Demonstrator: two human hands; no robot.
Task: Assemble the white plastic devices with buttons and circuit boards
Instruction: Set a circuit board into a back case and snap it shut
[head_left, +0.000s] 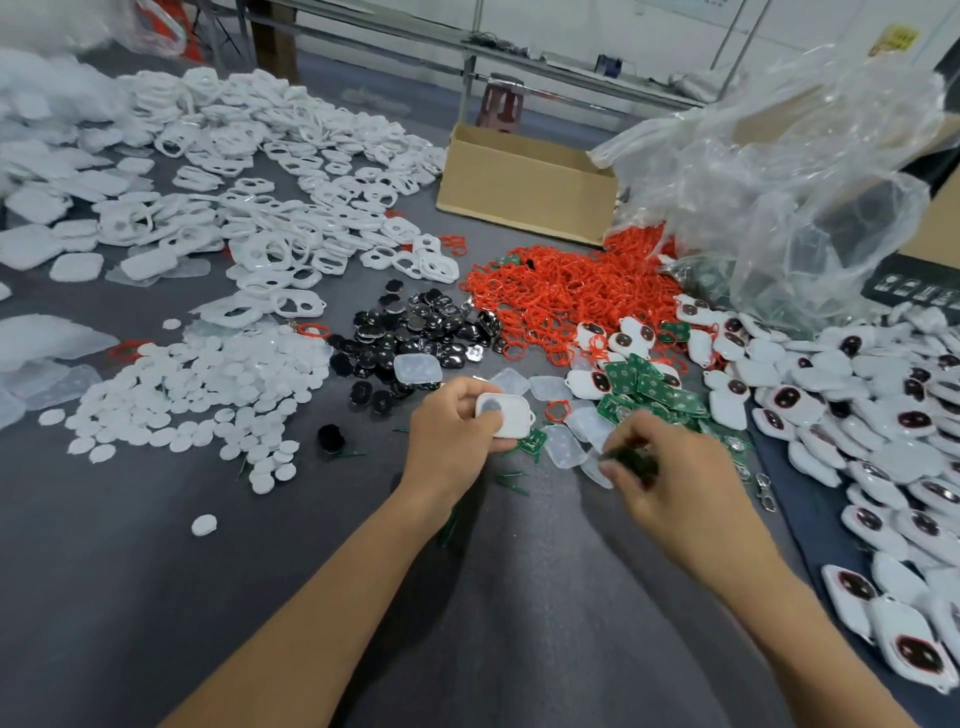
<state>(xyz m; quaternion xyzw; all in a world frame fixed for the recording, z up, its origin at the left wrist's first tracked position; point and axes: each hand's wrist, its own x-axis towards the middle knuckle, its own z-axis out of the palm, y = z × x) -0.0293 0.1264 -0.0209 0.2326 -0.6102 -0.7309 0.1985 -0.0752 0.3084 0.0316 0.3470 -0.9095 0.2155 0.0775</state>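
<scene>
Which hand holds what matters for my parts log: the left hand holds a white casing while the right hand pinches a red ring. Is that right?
Not quite. The head view shows the right hand pinching a blurred dark green piece, likely a circuit board, not a red ring. The left hand does hold the white casing.

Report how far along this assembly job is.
Done: a heap of assembled devices lies at the right. In hand: the left hand grips a white shell; the right hand pinches what looks like a green board. Remaining: heaps of white frames, black buttons and red rings.
</scene>
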